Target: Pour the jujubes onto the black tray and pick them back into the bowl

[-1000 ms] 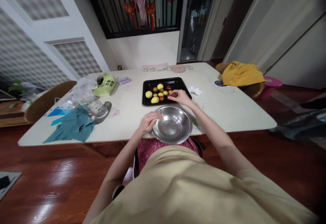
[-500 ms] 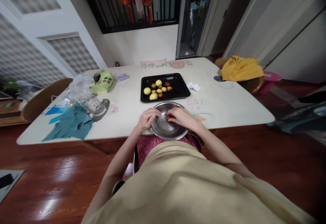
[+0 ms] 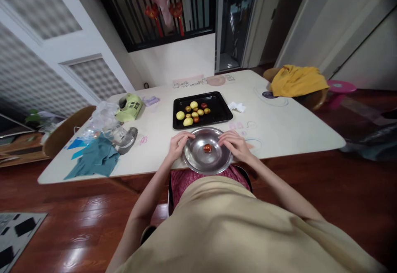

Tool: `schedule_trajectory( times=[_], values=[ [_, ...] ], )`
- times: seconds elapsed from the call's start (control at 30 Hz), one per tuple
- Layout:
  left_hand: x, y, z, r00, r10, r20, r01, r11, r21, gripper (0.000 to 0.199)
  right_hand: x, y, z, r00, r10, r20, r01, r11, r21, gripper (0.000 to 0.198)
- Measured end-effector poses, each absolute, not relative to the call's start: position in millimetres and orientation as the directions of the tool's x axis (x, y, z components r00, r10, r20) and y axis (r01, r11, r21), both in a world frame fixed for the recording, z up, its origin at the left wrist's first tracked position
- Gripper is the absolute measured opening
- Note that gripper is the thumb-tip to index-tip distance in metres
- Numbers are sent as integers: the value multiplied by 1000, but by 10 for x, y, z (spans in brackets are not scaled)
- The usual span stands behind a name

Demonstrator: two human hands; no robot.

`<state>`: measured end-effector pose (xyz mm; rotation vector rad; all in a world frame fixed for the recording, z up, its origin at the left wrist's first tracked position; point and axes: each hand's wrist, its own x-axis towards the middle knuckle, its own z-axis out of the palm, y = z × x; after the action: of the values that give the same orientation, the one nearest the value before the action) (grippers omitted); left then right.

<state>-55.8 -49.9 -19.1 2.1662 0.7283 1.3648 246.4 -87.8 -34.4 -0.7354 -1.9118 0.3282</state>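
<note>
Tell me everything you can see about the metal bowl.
The bowl is round, shallow and wide-rimmed, shiny like steel, with light glinting inside. It sits upright at the near edge of the table, just in front of the black tray. One small reddish fruit lies near its middle; otherwise it holds nothing. The left hand rests on its left rim, the right hand on its right rim.

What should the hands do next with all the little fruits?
Probably the right hand should reach back to the black tray for another fruit. Only one red fruit lies in the metal bowl, both hands rest open at its rim, the left hand steadying it, and several fruits sit on the tray.
</note>
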Motion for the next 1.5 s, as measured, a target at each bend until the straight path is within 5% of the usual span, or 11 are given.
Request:
schedule_trajectory(
  times=[0.3,0.57,0.73,1.03,1.2,1.5],
  values=[
    [-378,483,18,560,650,515,542,-757,366,29,2438,-858,-506,-258,518,815,288,847,-447,41],
    [-205,1037,92,774,591,226,543,-804,243,25,2417,-859,-511,-267,514,815,304,848,-435,42],
    [-177,1016,105,762,599,244,541,-797,268,23,2432,-858,-508,-335,496,801,300,862,-409,39],
    [-333,15,403,591,576,565,401,-817,414,30,2437,-865,-515,-391,453,801,298,886,-355,36],
    [-319,-496,323,769,492,408,294,-839,458,30,2453,-859,-528,-419,514,748,321,855,-408,44],
    [-250,-469,91,855,459,242,316,-830,460,22,2448,-869,-502,-406,497,767,331,862,-384,48]
  ],
)
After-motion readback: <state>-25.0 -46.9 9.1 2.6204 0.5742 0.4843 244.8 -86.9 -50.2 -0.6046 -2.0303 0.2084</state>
